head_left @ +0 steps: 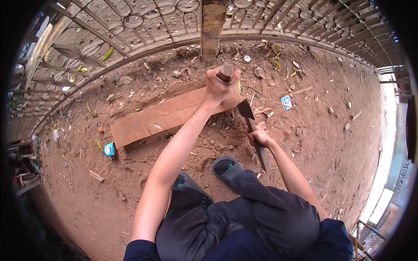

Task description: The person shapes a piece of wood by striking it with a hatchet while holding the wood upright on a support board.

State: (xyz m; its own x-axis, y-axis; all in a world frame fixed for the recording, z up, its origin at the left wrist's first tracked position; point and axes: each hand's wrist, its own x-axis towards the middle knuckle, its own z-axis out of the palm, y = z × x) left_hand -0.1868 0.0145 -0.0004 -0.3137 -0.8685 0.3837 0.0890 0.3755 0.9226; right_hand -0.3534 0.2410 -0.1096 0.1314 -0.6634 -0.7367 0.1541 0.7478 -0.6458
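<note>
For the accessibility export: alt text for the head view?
A squatting person's left hand grips the top of an upright wooden stake while the right hand holds a hatchet, blade near the stake. A cardboard sheet lies on bare dirt before a metal fence.

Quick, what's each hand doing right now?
Left hand: closed around the top of a wooden stake.
Right hand: closed on a hatchet handle.

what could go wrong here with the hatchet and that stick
1. The left hand grips the top of the upright stick, close to where the hatchet in the right hand points; a glancing swing might hit the fingers.
2. The feet wear open slippers just below the blade; a miss could reach them.
</note>
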